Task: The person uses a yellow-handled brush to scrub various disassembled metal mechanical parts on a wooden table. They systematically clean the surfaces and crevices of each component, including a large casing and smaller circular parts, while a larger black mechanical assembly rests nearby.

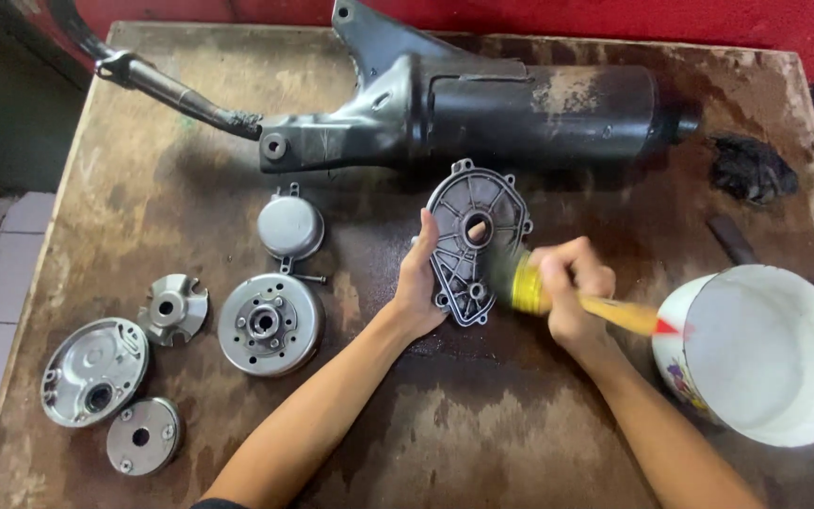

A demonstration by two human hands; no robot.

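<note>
Left hand (418, 283) is closed around the left edge of the grey metal cover plate (476, 240), propping it upright at table centre, long axis running away from the person. Right hand (572, 287) is fisted on a yellow-handled brush (558, 302), bristles blurred against the plate's right face; the white bowl (774, 353) stands just right.

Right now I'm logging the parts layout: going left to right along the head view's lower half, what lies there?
Round housing cover → small disc → finned piece → flywheel rotor → left hand → ribbed cover plate → right hand → white bowl.
</note>
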